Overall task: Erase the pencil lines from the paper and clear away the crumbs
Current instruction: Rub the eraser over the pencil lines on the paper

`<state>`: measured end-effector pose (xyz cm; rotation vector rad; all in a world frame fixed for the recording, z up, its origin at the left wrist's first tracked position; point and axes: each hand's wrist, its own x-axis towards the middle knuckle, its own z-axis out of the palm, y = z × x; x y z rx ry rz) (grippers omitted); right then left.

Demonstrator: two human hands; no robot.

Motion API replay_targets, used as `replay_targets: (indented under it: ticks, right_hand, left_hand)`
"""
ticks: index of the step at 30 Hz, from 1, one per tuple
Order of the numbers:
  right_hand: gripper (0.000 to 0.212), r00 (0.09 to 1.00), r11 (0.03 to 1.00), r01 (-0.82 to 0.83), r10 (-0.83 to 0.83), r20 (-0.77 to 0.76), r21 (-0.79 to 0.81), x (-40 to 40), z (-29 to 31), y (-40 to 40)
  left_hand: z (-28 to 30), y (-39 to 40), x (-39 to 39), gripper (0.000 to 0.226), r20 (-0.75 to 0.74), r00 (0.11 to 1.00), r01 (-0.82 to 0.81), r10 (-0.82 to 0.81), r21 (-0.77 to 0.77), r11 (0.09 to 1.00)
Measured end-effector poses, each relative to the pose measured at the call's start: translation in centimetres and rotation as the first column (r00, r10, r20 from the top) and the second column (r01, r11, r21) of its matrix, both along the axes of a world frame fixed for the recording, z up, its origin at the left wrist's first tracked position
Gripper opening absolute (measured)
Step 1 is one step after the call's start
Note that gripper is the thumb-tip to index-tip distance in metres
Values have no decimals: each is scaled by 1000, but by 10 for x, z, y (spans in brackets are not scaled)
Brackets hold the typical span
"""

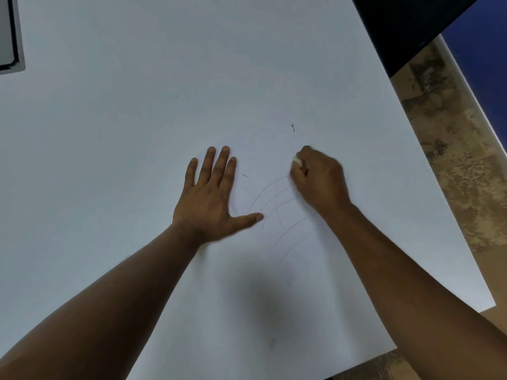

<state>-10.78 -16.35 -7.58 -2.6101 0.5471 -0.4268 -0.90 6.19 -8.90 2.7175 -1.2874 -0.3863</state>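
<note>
Fingers [301, 167] pinching white eraser [297, 160], faint curved pencil lines [274, 198], left hand [211, 196] spread flat

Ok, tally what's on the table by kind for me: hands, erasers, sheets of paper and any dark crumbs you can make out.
Hands: 2, left hand flat on the paper, right hand gripping the eraser
Erasers: 1, eraser
Paper: 1, paper
Crumbs: 2, crumb and crumb
Total: 6
</note>
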Motion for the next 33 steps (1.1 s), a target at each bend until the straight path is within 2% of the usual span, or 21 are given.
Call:
replay_targets:
  ticks: [2,4,7,10,13,16,22,27,31,33]
  right_hand:
    - [16,993,993,114,-115,11,22,-1,1,-21]
    - [15,989,988,149,-150,16,49,1,1,-23]
    - [14,1000,996,17,-18,15,91,6,1,14]
    - [17,996,994,-86,87,-14,60,4,0,30]
    - [17,1000,1000,20,-20,4,13,2,-1,1]
    - [15,993,992,118,-119,15,38,4,0,-17]
    - [17,997,997,-71,71,-4,41,0,1,24]
    - [17,994,994,111,-111,4,-1,5,2,-33]
    - [15,995,995,98,-98,-1,36,2,4,-33]
    - [13,999,998,32,-33,25,49,-3,5,-19]
  left_hand:
    - [1,0,0,125,-2,1000,-1,1,12,1000]
    - [1,0,0,125,2,1000,0,0,13,1000]
    - [0,0,0,125,10,1000,1,-1,4,1000]
    - [0,0,0,124,15,1000,8,-8,3,1000]
    - [1,0,0,125,-1,1000,2,-2,-2,1000]
    - [1,0,0,124,-6,1000,-1,1,3,1000]
    - [0,1,1,124,-3,1000,6,-6,-9,1000]
    - [0,1,0,124,-13,1000,1,-1,-18,1000]
    - [0,1,0,124,-12,1000,3,-3,-14,1000]
    - [0,1,0,123,-12,1000,3,-4,-18,1000]
